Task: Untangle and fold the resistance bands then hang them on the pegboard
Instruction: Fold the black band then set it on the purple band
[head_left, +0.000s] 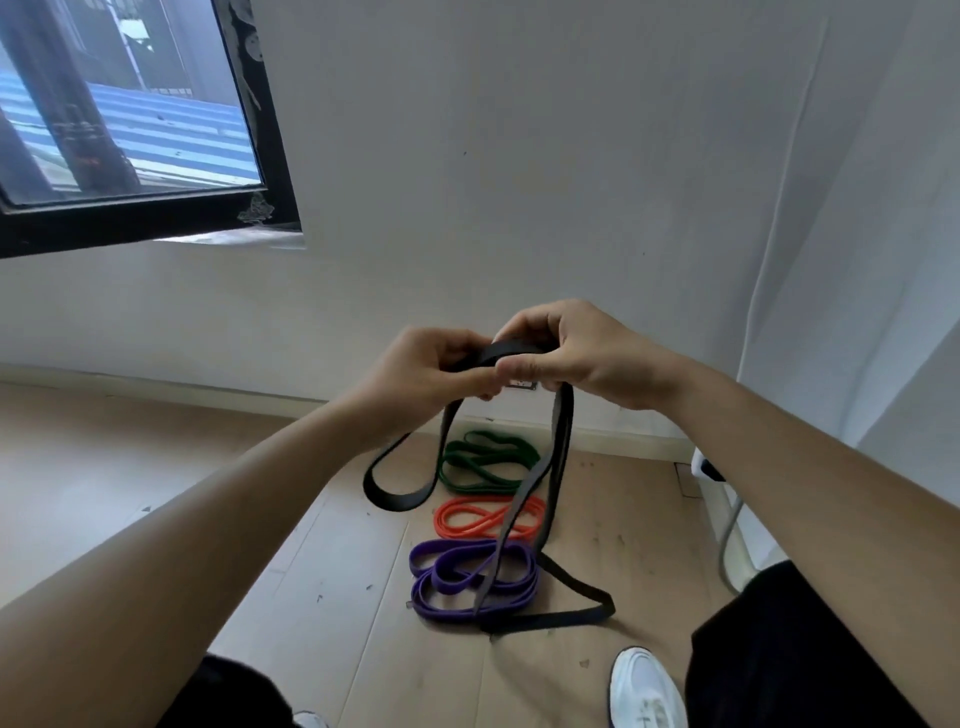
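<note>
Black band (498, 352), apparently doubled, is pinched in curled fingers (524, 323) of left hand (431, 374) and right hand (587, 356).

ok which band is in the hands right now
The black band, gripped by the left hand and right hand; the green band, orange band and purple band lie untouched on the floor.

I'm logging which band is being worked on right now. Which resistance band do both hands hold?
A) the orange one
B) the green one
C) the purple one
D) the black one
D: the left hand and the right hand both grip the black band, while the green band, orange band and purple band lie on the floor.
</note>
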